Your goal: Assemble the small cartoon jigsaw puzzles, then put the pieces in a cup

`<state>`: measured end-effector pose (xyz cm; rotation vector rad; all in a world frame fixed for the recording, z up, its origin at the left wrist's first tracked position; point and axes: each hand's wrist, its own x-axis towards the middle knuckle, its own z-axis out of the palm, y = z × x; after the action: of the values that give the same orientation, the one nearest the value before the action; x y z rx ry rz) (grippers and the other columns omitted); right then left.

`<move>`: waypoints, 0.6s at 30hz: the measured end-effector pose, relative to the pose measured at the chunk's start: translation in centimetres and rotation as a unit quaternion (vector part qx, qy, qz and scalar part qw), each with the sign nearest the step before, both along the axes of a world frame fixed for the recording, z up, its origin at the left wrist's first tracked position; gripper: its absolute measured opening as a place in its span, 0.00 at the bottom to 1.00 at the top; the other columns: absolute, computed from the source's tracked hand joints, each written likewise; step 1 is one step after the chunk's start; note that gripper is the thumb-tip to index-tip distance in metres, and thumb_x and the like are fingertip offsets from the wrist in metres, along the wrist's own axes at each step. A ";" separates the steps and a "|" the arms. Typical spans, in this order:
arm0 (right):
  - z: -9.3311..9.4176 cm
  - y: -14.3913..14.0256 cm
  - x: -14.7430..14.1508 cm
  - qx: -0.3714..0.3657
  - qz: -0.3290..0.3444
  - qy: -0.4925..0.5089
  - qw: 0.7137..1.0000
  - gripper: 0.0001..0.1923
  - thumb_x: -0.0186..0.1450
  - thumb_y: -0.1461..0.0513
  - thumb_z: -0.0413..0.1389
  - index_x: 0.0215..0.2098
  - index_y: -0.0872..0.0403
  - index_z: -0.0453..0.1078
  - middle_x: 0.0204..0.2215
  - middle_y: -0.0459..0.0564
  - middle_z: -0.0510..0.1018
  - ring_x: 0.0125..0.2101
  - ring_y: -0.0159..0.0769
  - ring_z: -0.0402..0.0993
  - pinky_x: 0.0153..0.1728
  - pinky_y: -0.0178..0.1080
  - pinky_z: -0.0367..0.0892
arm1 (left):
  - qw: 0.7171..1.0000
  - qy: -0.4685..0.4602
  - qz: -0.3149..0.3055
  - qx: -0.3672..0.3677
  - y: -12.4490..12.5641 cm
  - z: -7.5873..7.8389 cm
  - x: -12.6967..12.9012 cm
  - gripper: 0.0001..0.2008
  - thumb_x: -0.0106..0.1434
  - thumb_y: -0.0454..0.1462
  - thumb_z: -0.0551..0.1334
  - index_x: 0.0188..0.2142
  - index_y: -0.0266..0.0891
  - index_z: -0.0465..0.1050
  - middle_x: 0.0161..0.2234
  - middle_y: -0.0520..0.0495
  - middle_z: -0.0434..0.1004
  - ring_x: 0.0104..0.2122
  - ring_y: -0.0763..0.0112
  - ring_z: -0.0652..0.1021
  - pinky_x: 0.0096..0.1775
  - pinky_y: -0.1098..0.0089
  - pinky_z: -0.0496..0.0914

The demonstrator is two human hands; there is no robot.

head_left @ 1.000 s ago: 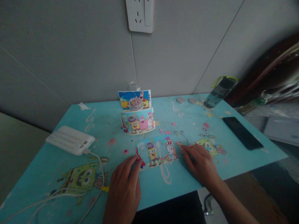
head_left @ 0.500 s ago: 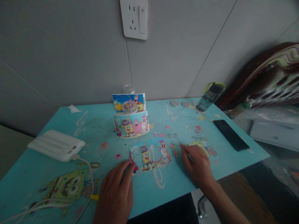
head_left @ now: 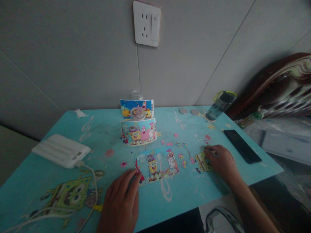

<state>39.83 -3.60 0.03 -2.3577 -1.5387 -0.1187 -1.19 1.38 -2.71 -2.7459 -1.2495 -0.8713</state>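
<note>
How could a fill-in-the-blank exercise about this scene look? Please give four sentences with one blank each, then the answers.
The fingers of the person's left hand rest at the ____ edge of the flat, colourful, partly assembled puzzle.
Of the white rectangular power bank and the flat black rectangular phone, the person's right hand is nearer to the ____.
Plugged into the power bank is a thin white ____.
The white rectangular socket plate is fixed on the grey ____.
Missing words: left; phone; cable; wall.
</note>
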 end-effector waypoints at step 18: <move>4.8 5.1 -14.4 -0.010 0.268 0.302 0.915 0.16 0.70 0.58 0.53 0.52 0.49 0.77 0.36 0.50 0.80 0.35 0.37 0.75 0.37 0.38 0.70 | 0.997 -0.011 0.026 -0.067 -1.1 1.8 1.1 0.20 0.68 0.27 0.55 0.58 0.39 0.69 0.56 0.40 0.72 0.54 0.55 0.71 0.53 0.50 0.69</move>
<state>25.46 1.47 4.82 -1.6488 -1.7564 0.6843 -0.13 0.27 -0.90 -2.7966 -1.4261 -0.8445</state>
